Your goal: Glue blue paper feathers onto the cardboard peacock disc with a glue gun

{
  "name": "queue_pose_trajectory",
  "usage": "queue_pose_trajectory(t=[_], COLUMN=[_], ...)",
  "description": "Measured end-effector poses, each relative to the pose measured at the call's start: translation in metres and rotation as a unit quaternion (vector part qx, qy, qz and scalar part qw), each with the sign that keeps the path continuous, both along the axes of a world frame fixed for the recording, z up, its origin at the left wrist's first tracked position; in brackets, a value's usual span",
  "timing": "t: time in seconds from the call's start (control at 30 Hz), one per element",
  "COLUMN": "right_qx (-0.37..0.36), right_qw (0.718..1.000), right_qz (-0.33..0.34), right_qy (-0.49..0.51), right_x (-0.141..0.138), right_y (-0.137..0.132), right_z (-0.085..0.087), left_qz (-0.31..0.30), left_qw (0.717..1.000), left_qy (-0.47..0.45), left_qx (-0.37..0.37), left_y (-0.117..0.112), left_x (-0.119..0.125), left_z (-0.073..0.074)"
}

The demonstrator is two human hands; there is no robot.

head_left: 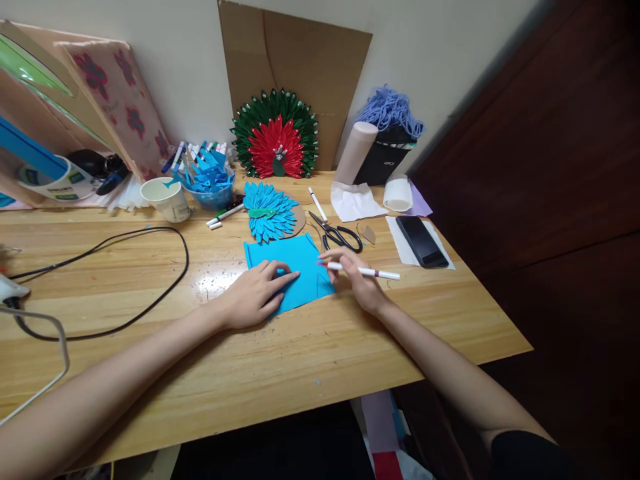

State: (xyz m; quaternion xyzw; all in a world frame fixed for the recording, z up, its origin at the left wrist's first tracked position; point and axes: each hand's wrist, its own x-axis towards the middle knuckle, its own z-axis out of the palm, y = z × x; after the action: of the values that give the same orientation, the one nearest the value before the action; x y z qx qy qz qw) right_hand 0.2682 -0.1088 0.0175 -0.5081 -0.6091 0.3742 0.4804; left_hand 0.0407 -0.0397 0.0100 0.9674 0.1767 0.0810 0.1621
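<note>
A sheet of blue paper [280, 252] lies on the wooden table, with a drawn line shape near its right edge. My left hand [260, 291] rests flat on the sheet, fingers stretched out. Held in my right hand [361, 280] is a white marker pen [370, 271], its reddish tip over the right part of the paper. Just behind the sheet sits a piece layered with blue paper petals [270, 212] on a brown cardboard base. Black-handled scissors [336, 233] lie behind my right hand, beside another white marker [317, 203].
A green and red petal fan [276, 137] leans on cardboard [300, 60] at the wall. A paper cup [167, 200] and a tub of blue pieces [213, 193] stand back left. A phone [423, 241] lies right. A black cable [186, 257] loops across the left side.
</note>
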Motion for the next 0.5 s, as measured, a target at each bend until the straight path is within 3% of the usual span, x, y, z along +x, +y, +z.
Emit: queue_pose_trajectory(t=[0.07, 0.13, 0.3, 0.5], right_qx=[-0.036, -0.048, -0.046, -0.037], right_qw=[0.996, 0.994, 0.993, 0.989], right_qz=[0.074, 0.094, 0.056, 0.009], right_qy=[0.038, 0.028, -0.095, -0.144], right_x=[-0.004, -0.008, -0.01, -0.011], right_y=[-0.007, -0.01, -0.007, -0.007], right_z=[-0.003, -0.009, -0.021, -0.021], left_qz=[0.001, 0.004, 0.014, -0.004], left_qw=[1.0, 1.0, 1.0, 1.0], left_qy=[0.002, 0.002, 0.007, 0.016], left_qx=[0.0, 0.001, -0.009, -0.013], left_y=[0.0, 0.0, 0.0, 0.002], left_x=[0.0, -0.001, -0.002, -0.001], left_z=[0.0, 0.0, -0.002, -0.003])
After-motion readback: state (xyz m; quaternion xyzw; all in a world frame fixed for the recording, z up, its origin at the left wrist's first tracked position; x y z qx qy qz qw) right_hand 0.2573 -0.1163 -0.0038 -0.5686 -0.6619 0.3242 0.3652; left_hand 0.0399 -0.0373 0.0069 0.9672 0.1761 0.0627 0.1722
